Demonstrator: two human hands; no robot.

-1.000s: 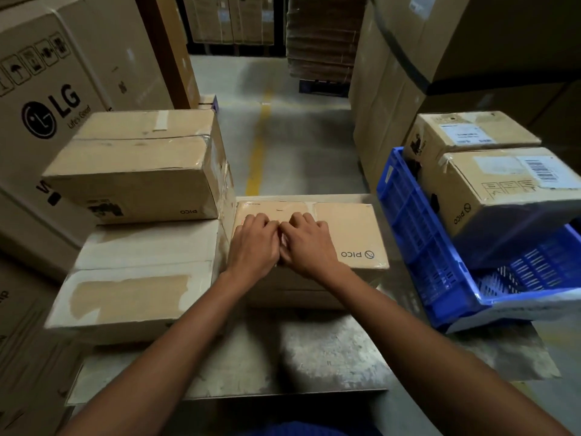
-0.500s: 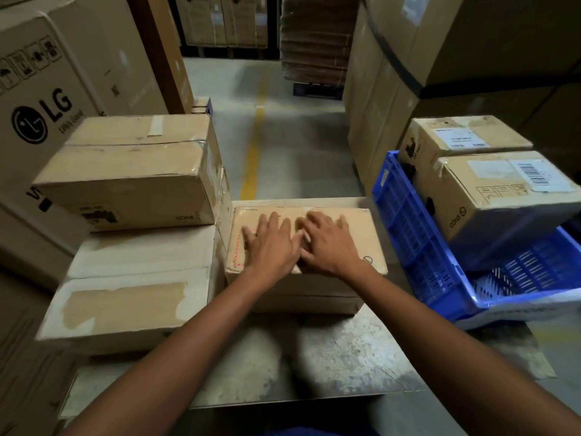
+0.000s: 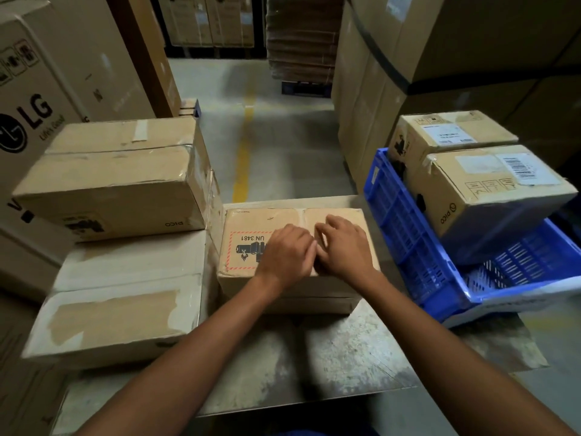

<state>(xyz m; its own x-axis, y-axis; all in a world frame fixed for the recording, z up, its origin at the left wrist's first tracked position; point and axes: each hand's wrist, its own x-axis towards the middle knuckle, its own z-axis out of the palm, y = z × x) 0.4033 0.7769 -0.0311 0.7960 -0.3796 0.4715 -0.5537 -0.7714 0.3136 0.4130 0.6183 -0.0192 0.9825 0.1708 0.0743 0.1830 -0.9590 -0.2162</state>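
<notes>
**Work item.** The small carton (image 3: 251, 221) lies flat on the metal table (image 3: 345, 350), at the middle of the table's far edge, closed. A red-bordered UN 3481 label (image 3: 243, 250) occupies the left part of its top face.

**Hands.** Both hands rest on the carton top, side by side and touching each other near the centre seam.
- Left hand (image 3: 286, 253) – knuckles up, fingers curled under, partly covering the label. Whether the fingertips pinch anything cannot be determined; they are hidden.
- Right hand (image 3: 344, 247) – fingers bent, tips on the carton top just beyond the seam. The thumb is concealed by the left hand, so its grasp cannot be determined either.

**Surroundings.**
- On the table's left side: a white-topped carton (image 3: 125, 294) with a brown taped carton (image 3: 119, 171) stacked on it, just beside the small carton.
- At the table's right edge: a blue crate (image 3: 405, 234), tilted, holding two labelled cartons (image 3: 490, 190).
- Beyond the table's left side: a large LG box (image 3: 37, 89).
</notes>
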